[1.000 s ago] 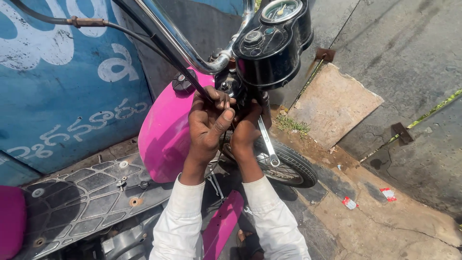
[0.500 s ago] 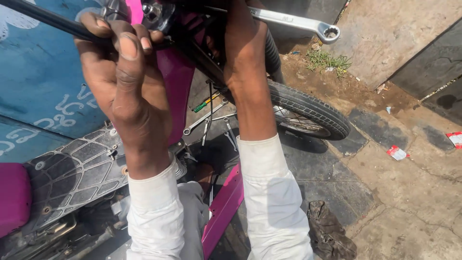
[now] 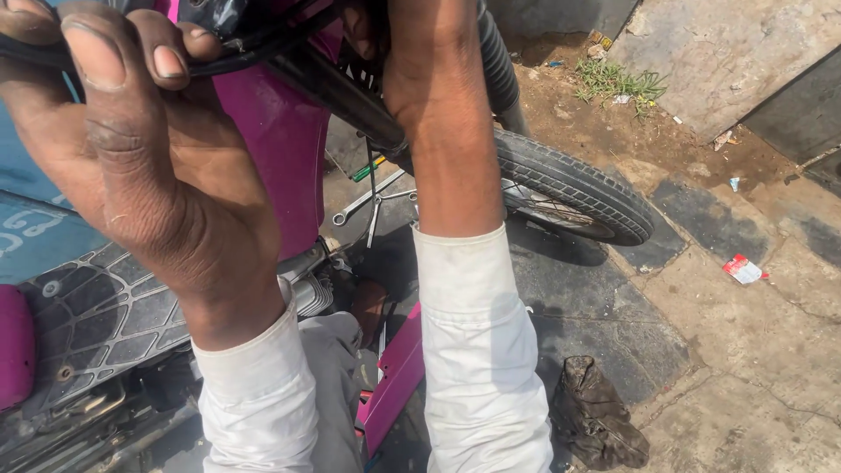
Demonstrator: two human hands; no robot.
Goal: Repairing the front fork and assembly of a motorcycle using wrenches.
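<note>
The left hand (image 3: 131, 149) was raised close to the camera, its fingers (image 3: 96, 52) curled over one black cable (image 3: 254, 52) that ran across the top of the view, gripping it. The right hand (image 3: 420, 52) reached up beside it into the frame of the pink motorbike (image 3: 280, 140); only its wrist and forearm showed, the fingers hidden among the dark parts, so I could not tell whether it was clenched or loose. Both arms wore white sleeves (image 3: 477, 350), two cuffs in all.

Just behind the right forearm one black fork tube (image 3: 495, 61) ran down to the single front tyre (image 3: 578, 184), which rested on the ground. Between the two arms, low down, lay one silvery spanner (image 3: 363, 203) on the ground, and near it something small, green and yellow (image 3: 368, 169), too small to make out. To the left lay one black grid-patterned footboard (image 3: 96, 315).

Further out on the cracked paving lay one crumpled dark rag (image 3: 600, 416), near the right sleeve. Well apart from it, one red-and-white scrap of wrapper (image 3: 743, 270) lay to the right. One small tuft of grass (image 3: 618, 83) grew at the edge of a concrete slab (image 3: 736, 52).
</note>
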